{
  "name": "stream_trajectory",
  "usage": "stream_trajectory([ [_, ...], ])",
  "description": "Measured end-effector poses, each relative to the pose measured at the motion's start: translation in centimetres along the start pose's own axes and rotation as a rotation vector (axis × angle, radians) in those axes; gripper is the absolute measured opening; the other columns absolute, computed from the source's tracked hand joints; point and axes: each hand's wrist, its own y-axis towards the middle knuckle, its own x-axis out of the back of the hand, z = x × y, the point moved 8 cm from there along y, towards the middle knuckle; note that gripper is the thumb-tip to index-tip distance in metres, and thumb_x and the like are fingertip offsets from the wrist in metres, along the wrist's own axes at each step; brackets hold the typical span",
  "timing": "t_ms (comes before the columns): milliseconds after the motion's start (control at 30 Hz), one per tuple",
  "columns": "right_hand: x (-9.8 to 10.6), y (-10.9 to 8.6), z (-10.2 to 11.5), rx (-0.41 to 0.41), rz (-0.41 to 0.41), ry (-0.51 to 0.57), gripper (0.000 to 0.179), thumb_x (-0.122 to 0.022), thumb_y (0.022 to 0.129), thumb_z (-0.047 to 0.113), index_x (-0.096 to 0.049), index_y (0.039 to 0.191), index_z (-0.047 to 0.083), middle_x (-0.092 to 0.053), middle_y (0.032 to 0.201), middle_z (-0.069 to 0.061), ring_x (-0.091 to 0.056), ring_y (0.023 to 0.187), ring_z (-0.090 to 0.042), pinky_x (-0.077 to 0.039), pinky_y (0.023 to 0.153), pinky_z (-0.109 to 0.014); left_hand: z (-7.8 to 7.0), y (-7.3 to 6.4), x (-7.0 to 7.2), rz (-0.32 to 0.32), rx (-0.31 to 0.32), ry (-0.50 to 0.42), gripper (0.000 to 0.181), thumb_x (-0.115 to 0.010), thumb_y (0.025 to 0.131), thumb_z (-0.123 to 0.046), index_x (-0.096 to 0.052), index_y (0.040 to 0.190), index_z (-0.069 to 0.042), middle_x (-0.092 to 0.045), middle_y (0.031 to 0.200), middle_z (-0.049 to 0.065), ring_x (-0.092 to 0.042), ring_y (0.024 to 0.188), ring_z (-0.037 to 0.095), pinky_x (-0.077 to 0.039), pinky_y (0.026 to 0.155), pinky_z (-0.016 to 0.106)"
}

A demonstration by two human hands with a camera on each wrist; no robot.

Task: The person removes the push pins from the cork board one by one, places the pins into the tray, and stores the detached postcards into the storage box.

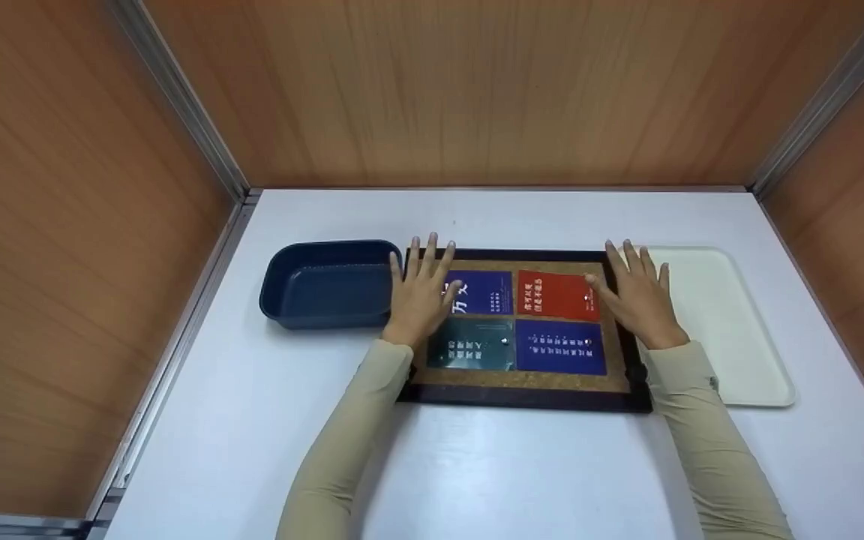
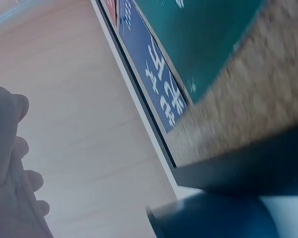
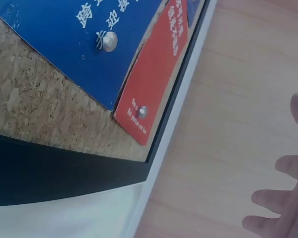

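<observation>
A cork board (image 1: 522, 379) with a dark frame lies flat on the table. Four-sided cards cover its middle: a blue card (image 1: 493, 291) and a red card (image 1: 552, 295) in the far row, a green card (image 1: 469, 356) and another blue card (image 1: 559, 356) in the near row. Silver pushpins (image 3: 108, 41) show on the red, green and near blue cards. Over the board's left edge my left hand (image 1: 421, 298) spreads its fingers, partly covering the far blue card. My right hand (image 1: 643, 304) is likewise spread over the right edge. Neither hand holds anything; contact with the frame cannot be told.
To the left of the board stands a dark blue basin (image 1: 327, 326), close to the left hand. A pale tray (image 1: 747, 337) lies on the right, partly behind the right hand and sleeve. Wooden panels (image 1: 492, 97) enclose the white table (image 1: 507, 472) at the back and sides.
</observation>
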Motion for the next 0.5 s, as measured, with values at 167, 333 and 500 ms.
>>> stream_trajectory([
  [167,0.4,-0.6,-0.1,0.03,-0.023,0.082,0.067,-0.05,0.098,0.045,-0.039,0.144,-0.002,-0.036,0.148,-0.029,-0.03,0.137,-0.049,-0.02,0.111,-0.066,-2.0,-0.7,-0.3,0.01,-0.074,-0.014,0.062,-0.037,0.102,-0.047,-0.014,0.156,-0.025,-0.008,0.164,0.003,-0.008,0.15,0.029,-0.006,0.12,0.058],
  [333,0.1,-1.2,-0.3,0.038,0.029,0.143,0.058,-0.053,0.098,0.04,-0.05,0.136,-0.004,-0.047,0.14,-0.028,-0.04,0.13,-0.047,-0.032,0.108,-0.062,-4.0,-1.5,-1.0,0.034,-0.143,-0.029,0.062,-0.039,0.102,-0.045,-0.016,0.156,-0.024,-0.011,0.163,0.004,-0.009,0.15,0.027,-0.007,0.121,0.055],
  [500,-0.7,-1.6,-0.7,0.045,0.094,0.216,0.052,-0.055,0.098,0.037,-0.057,0.128,-0.005,-0.057,0.127,-0.027,-0.051,0.119,-0.044,-0.041,0.1,-0.06,-5.6,-2.4,-1.5,0.077,-0.185,-0.044,0.062,-0.039,0.102,-0.043,-0.014,0.156,-0.025,-0.009,0.163,0.004,-0.007,0.151,0.027,-0.005,0.121,0.053],
])
